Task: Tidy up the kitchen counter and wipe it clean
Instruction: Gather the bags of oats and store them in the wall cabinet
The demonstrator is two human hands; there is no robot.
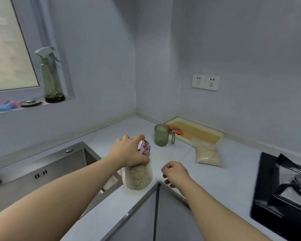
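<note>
Green cup (161, 135), bag (208, 153) behind jar (139, 176); left hand (129, 152) grips lid (144, 147), right hand (175, 171) loosely curled.

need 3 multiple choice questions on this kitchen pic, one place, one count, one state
1. Where is the cup relative to the tray? A inside it B outside its left end C outside its right end
2. How many socket plates are there? A one B two C four
3. What is the left hand doing? A resting flat B hanging free C gripping the jar top
Key: 1 B, it stands outside, at the left end; 2 B, two sit side by side; 3 C, its fingers curl over the top.
</note>
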